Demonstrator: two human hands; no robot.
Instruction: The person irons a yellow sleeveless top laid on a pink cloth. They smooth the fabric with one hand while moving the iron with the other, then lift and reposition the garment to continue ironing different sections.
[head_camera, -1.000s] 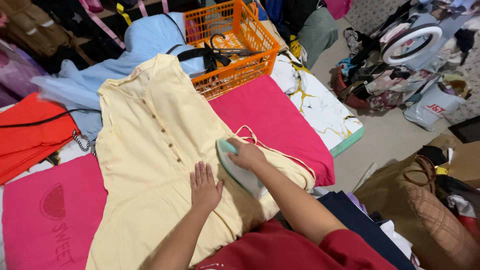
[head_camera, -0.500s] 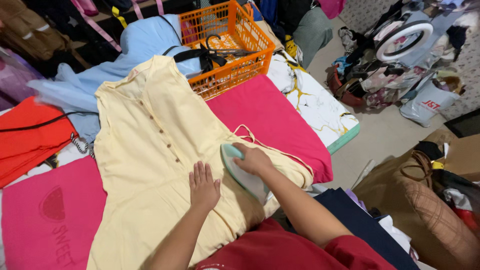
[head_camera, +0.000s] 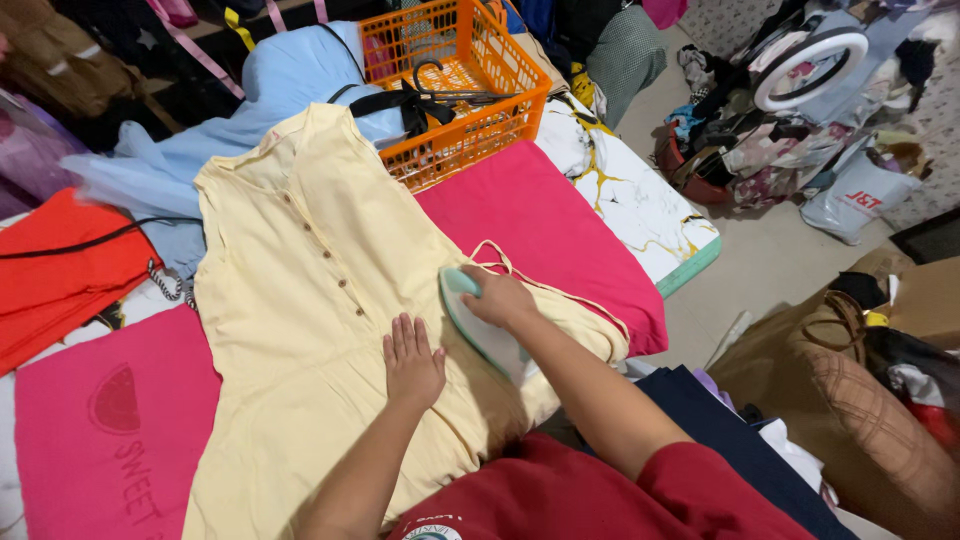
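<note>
At the far left an orange-red folded cloth (head_camera: 60, 270) lies with a black cord (head_camera: 90, 240) across it, and near it a bright pink fabric with a watermelon print (head_camera: 110, 420) covers the near-left of the work surface. Spread over the middle is a pale yellow sleeveless button-front dress (head_camera: 300, 300), its long axis running from the collar at the far side to the hem at the near side, leaning slightly left; the hem is cut off by the lower edge. The left hand (head_camera: 412, 362) lies flat on the dress, fingers spread wide and pointing away. Just right of it, the right hand (head_camera: 500, 298) is wrapped around a mint-green and white clothes iron (head_camera: 480, 325), which rests on the dress with its tip pointing far-left; its handle is hidden by the fingers. Farther off, an orange plastic lattice basket (head_camera: 460, 130) holds black straps and hangers, hard to tell apart. Right of it, a marble-patterned board (head_camera: 640, 200) shows from under a magenta cloth (head_camera: 540, 230).
</note>
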